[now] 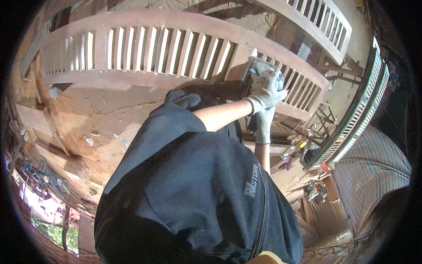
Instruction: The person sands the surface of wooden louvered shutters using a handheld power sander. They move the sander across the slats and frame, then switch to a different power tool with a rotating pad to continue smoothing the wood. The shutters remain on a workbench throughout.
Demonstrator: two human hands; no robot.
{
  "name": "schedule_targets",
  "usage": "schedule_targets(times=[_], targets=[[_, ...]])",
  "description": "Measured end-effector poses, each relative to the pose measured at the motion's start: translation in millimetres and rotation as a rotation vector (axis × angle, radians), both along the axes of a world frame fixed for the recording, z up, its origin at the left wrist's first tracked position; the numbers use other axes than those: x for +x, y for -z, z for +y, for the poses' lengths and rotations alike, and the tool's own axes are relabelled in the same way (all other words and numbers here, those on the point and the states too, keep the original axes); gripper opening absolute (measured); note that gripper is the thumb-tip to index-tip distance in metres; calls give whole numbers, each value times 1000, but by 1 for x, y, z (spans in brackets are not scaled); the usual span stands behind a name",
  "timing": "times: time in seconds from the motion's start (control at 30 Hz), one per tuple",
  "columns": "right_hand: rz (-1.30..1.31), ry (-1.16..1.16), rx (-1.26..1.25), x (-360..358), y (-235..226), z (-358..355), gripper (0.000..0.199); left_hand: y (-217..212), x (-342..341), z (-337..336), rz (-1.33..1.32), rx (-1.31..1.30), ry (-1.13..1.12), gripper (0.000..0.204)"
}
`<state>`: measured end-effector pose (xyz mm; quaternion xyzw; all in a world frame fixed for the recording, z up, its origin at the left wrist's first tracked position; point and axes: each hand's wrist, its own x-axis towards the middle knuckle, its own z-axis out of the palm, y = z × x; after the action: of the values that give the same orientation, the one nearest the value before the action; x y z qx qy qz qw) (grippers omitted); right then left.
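A sander [280,82], mostly covered by gloves, rests on a slatted wooden panel [239,61] at a solid upright between two rows of slats. My left hand [263,91], in a light grey work glove, is wrapped over the top of the tool. Just below it, my right hand [264,125], gloved the same way, is closed around the rear of the tool body. Its fingers are partly hidden behind the left wrist. The panel is long, with an arched rail and a pinkish-brown, dusty surface.
Another slatted panel [303,20] lies at the far right. Green-edged slatted panels [351,123] lean at right, beside a striped tarp [373,163]. A yellow cable [281,35] coils on the ground. Wood scraps [307,215] and a cable heap [41,180] lie farther out.
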<state>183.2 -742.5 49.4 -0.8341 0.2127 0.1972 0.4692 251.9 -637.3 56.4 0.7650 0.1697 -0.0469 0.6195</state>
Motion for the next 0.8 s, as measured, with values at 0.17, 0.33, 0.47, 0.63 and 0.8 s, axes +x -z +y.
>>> schedule_targets(times=[0.17, 0.33, 0.47, 0.63, 0.8], targets=[[119, 95, 96, -16, 2, 2, 70, -6, -10, 10, 99, -15, 26, 64], [133, 24, -54, 17, -12, 18, 59, 2, 13, 16, 98, -8, 65, 65], [251, -35, -167, 40, -29, 25, 53, -4, 28, 14, 109, 14, -14, 63], [280, -280, -451, 30, -31, 31, 58, -9, 17, 28, 91, -57, 4, 62], [140, -254, -372, 52, -21, 22, 49, 1, 41, 28, 24, -68, -56, 55]])
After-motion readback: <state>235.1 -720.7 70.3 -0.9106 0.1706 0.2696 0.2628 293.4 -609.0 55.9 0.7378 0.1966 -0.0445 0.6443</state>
